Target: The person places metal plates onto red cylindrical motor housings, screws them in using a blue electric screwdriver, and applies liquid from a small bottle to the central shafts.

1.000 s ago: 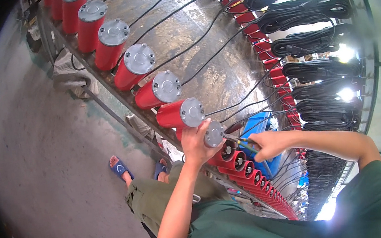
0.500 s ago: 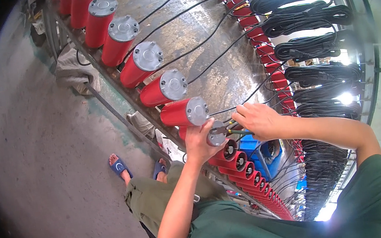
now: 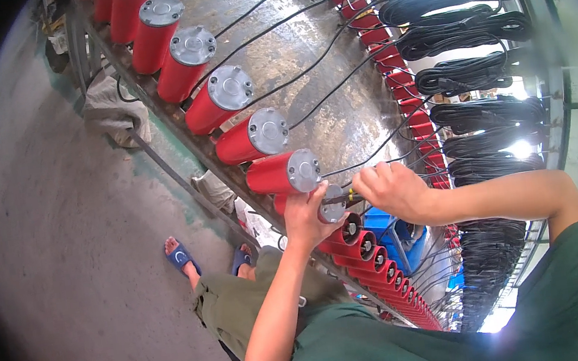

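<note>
R. hand [image 3: 393, 191] has shifted up & left vs. 1 s ago; its fingers are now closed round the grips of the pliers [image 3: 341, 199], whose dark nose lies over the grey lid [image 3: 334, 211] (exact contact can't be told). L. hand [image 3: 304, 218]: thumb & fingers curved, partly open, clasping the lid's rim. Lid sits at end of a red can [image 3: 279, 203], betw. a lidded neighbour [image 3: 267, 177] & a row of open cans [image 3: 342, 239]. Marks on white sheet [image 3: 258, 222] nearby: too small to read.
</note>
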The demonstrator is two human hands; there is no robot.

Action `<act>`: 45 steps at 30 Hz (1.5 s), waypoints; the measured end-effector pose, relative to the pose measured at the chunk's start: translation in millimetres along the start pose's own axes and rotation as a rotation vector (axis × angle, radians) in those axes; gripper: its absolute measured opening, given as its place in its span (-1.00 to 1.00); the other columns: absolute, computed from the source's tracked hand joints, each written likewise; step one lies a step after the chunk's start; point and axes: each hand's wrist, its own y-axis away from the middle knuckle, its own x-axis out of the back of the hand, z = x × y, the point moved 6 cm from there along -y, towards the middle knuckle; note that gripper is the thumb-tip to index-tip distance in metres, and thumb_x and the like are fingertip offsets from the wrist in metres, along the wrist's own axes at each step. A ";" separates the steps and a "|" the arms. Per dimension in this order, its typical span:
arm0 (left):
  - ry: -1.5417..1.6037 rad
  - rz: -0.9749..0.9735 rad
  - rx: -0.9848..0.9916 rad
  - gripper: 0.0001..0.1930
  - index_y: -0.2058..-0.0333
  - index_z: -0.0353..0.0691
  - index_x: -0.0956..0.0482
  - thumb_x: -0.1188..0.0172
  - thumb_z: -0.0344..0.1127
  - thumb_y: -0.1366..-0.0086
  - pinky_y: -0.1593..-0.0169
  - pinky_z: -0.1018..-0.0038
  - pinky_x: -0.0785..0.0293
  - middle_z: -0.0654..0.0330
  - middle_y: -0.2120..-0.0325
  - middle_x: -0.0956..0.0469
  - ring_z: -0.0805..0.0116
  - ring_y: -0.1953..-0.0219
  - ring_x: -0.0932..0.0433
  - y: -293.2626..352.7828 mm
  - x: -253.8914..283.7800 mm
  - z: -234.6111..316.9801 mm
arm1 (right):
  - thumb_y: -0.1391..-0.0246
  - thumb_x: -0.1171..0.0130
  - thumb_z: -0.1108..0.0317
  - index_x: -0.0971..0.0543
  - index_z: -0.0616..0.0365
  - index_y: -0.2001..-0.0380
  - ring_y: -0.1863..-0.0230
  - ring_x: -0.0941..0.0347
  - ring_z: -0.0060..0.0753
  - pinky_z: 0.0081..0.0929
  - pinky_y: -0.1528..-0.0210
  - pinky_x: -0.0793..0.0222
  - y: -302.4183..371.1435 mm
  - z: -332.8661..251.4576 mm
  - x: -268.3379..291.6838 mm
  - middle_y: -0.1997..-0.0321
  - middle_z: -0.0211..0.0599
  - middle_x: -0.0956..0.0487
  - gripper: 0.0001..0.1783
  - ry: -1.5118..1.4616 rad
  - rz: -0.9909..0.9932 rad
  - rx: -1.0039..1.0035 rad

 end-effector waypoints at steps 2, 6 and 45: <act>-0.017 -0.035 -0.013 -0.11 -0.15 -0.11 -0.60 -0.70 -0.09 0.26 -0.13 0.08 -0.47 0.05 0.02 -0.61 -0.05 -0.02 -0.59 1.1 -0.6 0.1 | 0.08 -0.36 0.42 -0.48 0.22 -0.05 0.05 -0.62 -0.17 -0.39 0.40 -0.46 -0.6 -1.4 6.5 0.14 -0.14 -0.57 -0.44 0.025 0.033 0.021; -0.056 -0.035 0.009 -0.11 -0.15 -0.11 -0.60 -0.71 -0.04 0.25 -0.11 0.11 -0.48 0.06 0.02 -0.62 -0.05 -0.01 -0.60 4.4 -2.1 3.2 | -0.05 -0.32 0.30 -0.42 0.31 -0.05 0.26 -0.58 -0.16 -0.20 0.32 -0.56 -0.7 -18.8 -18.6 0.08 0.09 -0.55 -0.47 -0.563 -0.428 -0.210; -0.071 0.009 0.020 -0.06 -0.22 -0.18 -0.52 -0.73 -0.05 0.18 -0.22 0.03 -0.41 0.04 -0.05 -0.61 -0.09 -0.07 -0.57 6.8 -6.8 -2.0 | 0.14 -0.46 0.19 -0.50 0.15 0.13 0.25 -0.63 -0.07 -0.18 0.36 -0.55 -14.3 4.3 -6.5 0.22 -0.20 -0.61 -0.48 0.183 0.259 0.032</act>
